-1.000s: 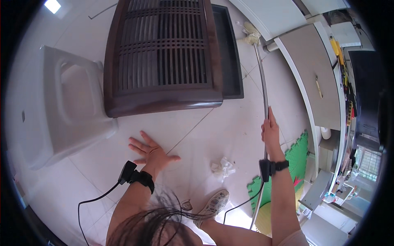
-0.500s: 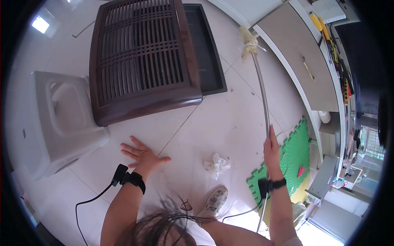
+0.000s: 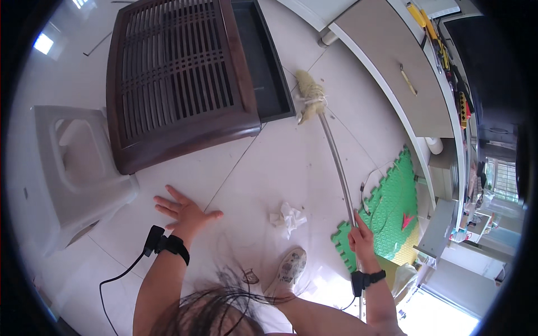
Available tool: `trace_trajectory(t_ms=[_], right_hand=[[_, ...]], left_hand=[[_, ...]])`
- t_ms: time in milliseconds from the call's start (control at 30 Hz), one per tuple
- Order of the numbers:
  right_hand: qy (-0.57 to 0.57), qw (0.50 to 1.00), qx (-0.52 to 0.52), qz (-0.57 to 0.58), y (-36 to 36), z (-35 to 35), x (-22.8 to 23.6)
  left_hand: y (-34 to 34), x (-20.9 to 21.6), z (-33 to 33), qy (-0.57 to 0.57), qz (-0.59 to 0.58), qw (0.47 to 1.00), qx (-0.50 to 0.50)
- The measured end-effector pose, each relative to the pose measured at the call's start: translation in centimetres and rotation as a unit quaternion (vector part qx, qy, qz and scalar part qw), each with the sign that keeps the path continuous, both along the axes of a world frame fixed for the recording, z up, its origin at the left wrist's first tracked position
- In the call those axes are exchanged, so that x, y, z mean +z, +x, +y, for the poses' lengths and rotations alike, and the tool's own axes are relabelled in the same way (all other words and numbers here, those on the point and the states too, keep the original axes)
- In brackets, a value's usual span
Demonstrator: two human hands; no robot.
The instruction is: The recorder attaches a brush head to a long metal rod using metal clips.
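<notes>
My right hand is closed around a long metal pole. At the pole's far end a yellowish cloth-like head, tied on with white string, rests on the floor beside a black tray. My left hand has its fingers spread and holds nothing. It appears low over the tiles or against them; contact is unclear. Crumpled white tissue lies on the floor between my hands. Small dark bits of debris are scattered near the pole.
A dark brown slatted wooden table stands ahead, with a white plastic stool to its left. Cabinets with drawers curve along the right. Below them lies a green foam mat with a cable on it. My shoe is close.
The pole's head has come toward me and left, away from the cabinet's base and closer to the tray. My right hand has drawn back. My left hand stays spread.
</notes>
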State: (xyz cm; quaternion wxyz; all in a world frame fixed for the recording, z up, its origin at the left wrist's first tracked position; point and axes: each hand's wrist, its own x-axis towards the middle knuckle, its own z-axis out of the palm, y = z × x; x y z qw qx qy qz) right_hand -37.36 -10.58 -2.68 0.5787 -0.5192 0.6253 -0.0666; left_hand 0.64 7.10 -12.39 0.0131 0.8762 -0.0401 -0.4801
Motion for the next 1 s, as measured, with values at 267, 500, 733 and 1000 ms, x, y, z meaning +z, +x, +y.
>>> trace_trajectory(t_ms=[267, 500, 733, 1000], right_hand=[[-0.076, 0.989, -0.126, -0.009, -4.0, 1.2, 0.4], [-0.056, 0.956, -0.284, 0.042, -4.4, 2.3, -0.8], [-0.047, 0.98, -0.134, 0.137, -9.9, 4.1, -7.3], [0.057, 0.942, 0.12, 0.309, -6.7, 2.2, -7.4]], left_hand=[[-0.4, -0.3, -0.8, 0.031, -0.015, 0.999, 0.03], [-0.4, 0.1, -0.4, 0.018, -0.01, 0.999, 0.044], [-0.4, 0.4, -1.1, 0.014, -0.01, 0.999, 0.041], [0.6, 1.3, -1.7, 0.04, -0.029, 0.998, 0.038]])
